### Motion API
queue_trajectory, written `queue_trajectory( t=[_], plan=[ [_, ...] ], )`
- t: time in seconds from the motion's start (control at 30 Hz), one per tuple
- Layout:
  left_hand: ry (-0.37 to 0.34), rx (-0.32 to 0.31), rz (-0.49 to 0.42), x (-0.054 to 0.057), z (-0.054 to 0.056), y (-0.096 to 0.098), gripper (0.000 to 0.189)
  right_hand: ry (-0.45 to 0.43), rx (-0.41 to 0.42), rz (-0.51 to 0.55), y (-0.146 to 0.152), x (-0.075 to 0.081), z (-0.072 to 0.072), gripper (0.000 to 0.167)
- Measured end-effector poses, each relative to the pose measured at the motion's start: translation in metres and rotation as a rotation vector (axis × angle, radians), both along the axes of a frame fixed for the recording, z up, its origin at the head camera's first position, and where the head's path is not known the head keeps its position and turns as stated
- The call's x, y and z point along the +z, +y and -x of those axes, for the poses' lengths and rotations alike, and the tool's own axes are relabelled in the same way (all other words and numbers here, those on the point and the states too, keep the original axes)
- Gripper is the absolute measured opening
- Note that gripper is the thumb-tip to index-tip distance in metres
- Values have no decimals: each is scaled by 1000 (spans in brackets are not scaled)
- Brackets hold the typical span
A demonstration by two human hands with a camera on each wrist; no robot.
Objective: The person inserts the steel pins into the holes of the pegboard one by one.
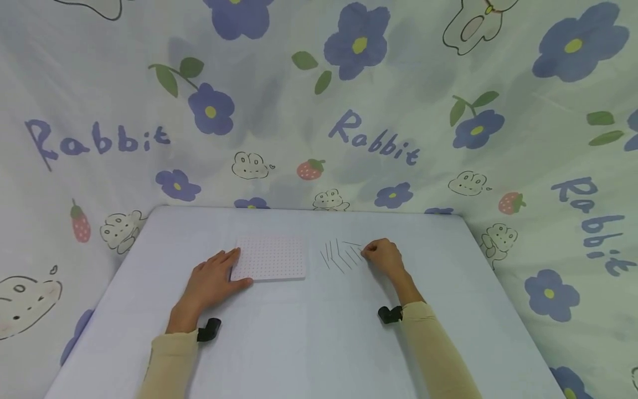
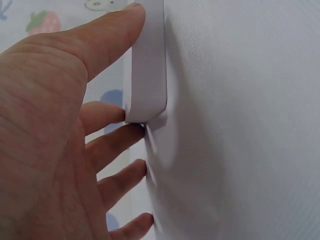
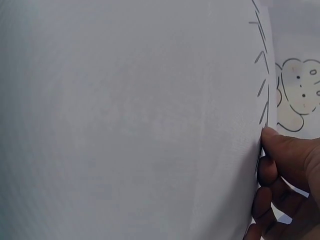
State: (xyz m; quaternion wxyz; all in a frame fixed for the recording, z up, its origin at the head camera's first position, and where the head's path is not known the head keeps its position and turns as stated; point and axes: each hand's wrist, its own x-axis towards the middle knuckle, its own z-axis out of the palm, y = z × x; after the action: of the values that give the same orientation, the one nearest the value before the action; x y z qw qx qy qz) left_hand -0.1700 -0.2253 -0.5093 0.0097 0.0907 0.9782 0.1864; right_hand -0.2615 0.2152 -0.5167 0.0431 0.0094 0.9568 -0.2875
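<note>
A white board (image 1: 271, 260) with a grid of small holes lies flat on the table. My left hand (image 1: 211, 280) is at its left near corner, spread out, with the thumb (image 2: 112, 37) against the board's near edge and the fingers along its left side. Several thin dark pins (image 1: 338, 267) lie scattered to the right of the board. At their right end, my right hand (image 1: 384, 256) pinches a thin dark pin between thumb and index finger, its tips close to the table. The other right fingers (image 3: 262, 200) are curled in.
The white table (image 1: 309, 338) runs up to a cloth backdrop (image 1: 279, 94) printed with flowers and rabbits. A dark wrist camera (image 1: 209, 330) sits at the left sleeve, another camera (image 1: 390, 315) at the right one.
</note>
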Motion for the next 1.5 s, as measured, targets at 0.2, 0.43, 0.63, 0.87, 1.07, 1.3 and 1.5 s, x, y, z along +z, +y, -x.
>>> queue_trajectory(
  t=[0.2,0.43,0.63,0.87,1.07,1.3,1.5],
  plan=[
    [-17,6,5,2,0,0,93,-3,38,-52,-1,0,1,19],
    [-24,4,2,5,0,1,93,-13,60,-110,-2,1,-1,18],
    [-29,6,7,5,1,2,93,-7,53,-110,-3,1,-2,17],
    [-34,7,18,5,1,1,93,3,41,-80,-3,3,-2,16],
    [-42,9,25,6,2,1,93,10,83,-109,-5,3,-1,15],
    [-48,13,28,3,3,1,93,5,122,-171,-4,1,-1,17],
    [-50,8,27,1,3,1,94,-10,99,-145,-3,1,-4,15]
  ],
)
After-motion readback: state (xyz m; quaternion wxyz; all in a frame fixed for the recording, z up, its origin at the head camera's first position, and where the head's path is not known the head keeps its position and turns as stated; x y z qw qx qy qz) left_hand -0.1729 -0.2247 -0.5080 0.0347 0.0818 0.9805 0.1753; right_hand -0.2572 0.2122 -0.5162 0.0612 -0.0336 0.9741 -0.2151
